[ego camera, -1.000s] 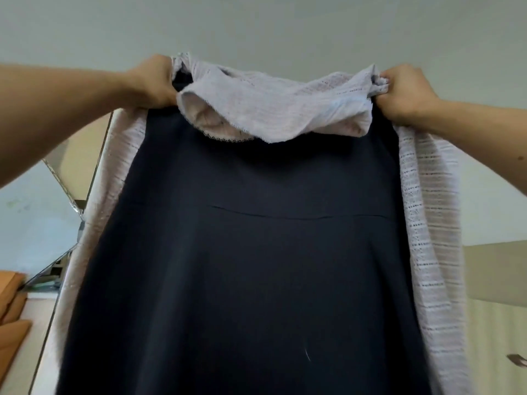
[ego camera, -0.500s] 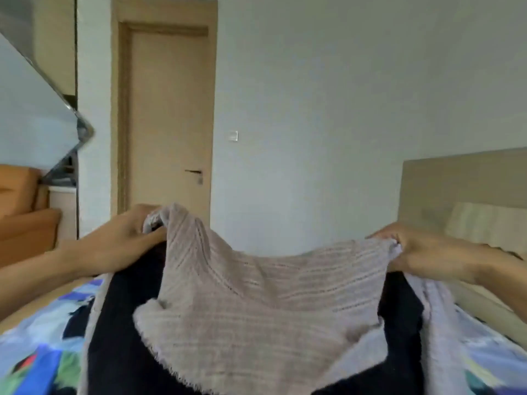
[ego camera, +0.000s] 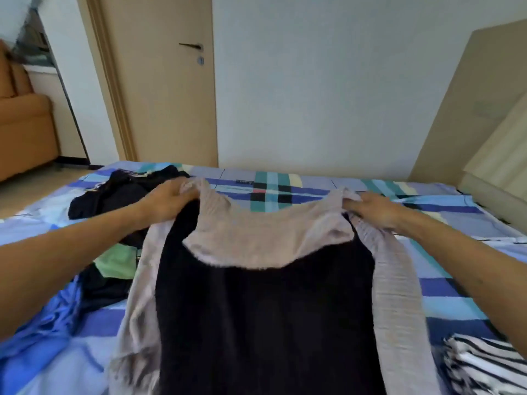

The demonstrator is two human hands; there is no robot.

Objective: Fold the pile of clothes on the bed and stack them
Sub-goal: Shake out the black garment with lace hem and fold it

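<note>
- Left hand (ego camera: 168, 201): fingers curled round the left shoulder of the cardigan (ego camera: 265, 240), gripping a bunch of knit.
- Right hand (ego camera: 373, 208): fingers closed on the right shoulder, with knit gathered under the knuckles.
- Cardigan: pale lilac-grey, ribbed open-weave knit. The collar part sags in a soft curve between the hands, and the two front bands run down toward the camera.
- Dress (ego camera: 265, 323): dark navy, smooth and matte. It lies inside the cardigan and fills the gap between the bands.
- Position: both garments are stretched over the bed (ego camera: 285, 189), with their lower part near the camera.
- Bed: flat sheet in blue, teal and black plaid.
- Pile (ego camera: 119, 195): crumpled black, green and blue fabric on the sheet, left of the cardigan.
- Striped top (ego camera: 484, 369): black and white, folded, at the near right corner.
- Background: beige door (ego camera: 165, 95), padded headboard (ego camera: 462, 104), orange sofa (ego camera: 22, 132).
</note>
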